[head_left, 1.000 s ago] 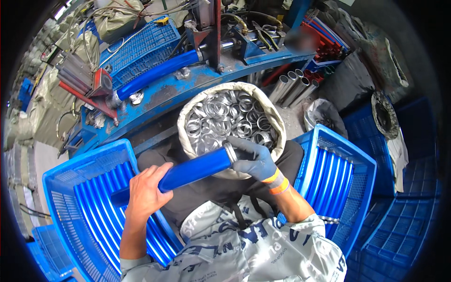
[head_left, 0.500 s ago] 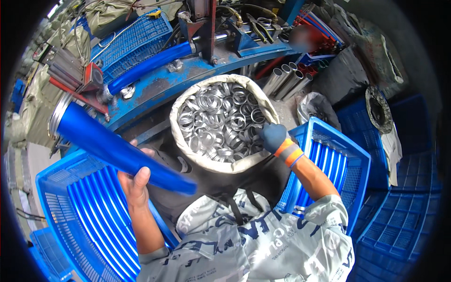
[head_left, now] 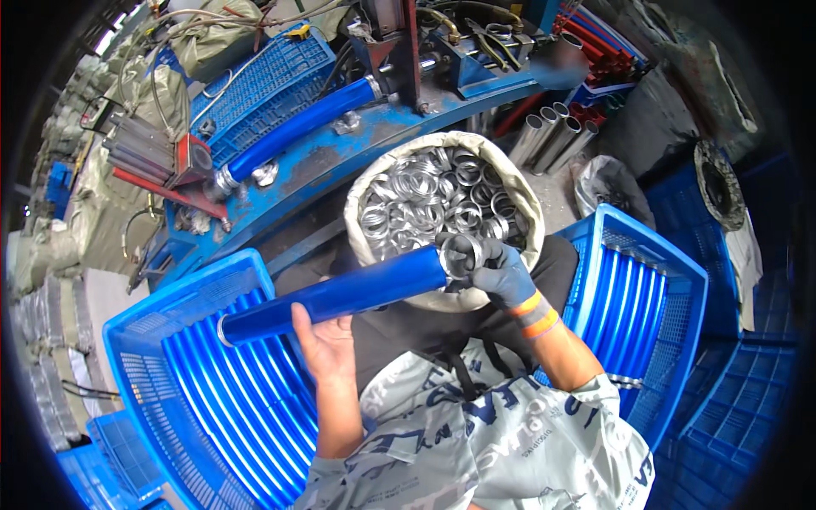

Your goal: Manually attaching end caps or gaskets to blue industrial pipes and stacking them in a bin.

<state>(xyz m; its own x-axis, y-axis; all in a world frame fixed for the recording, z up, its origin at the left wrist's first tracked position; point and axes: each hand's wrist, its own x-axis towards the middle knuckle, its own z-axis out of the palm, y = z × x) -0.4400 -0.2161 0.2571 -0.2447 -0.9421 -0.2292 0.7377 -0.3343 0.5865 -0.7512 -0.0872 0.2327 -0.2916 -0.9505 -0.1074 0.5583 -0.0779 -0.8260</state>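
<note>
One long blue tube (head_left: 340,296) stretches across the head view in front of you, its left end over the left crate (head_left: 140,374) and its right end, the higher one, at the near side of the cloth bag (head_left: 365,200). Your bare left hand (head_left: 330,347) has it from below: thumb up against the near side, fingers curled under and partly hidden behind it. And over to your gloved right hand (head_left: 501,276), thumb and fingers pinching a silver ring (head_left: 462,253) right at the tube's upper end! Whether ring and tube touch, you can't tell from here. Loose silver rings (head_left: 421,191) fill the bag between your knees. Blue tubes lie in rows in that left crate, more in the right crate (head_left: 684,340). Up ahead, another blue tube (head_left: 302,126) lies along the blue bench (head_left: 310,155), with bare metal pipes (head_left: 557,140) standing to its right.
</note>
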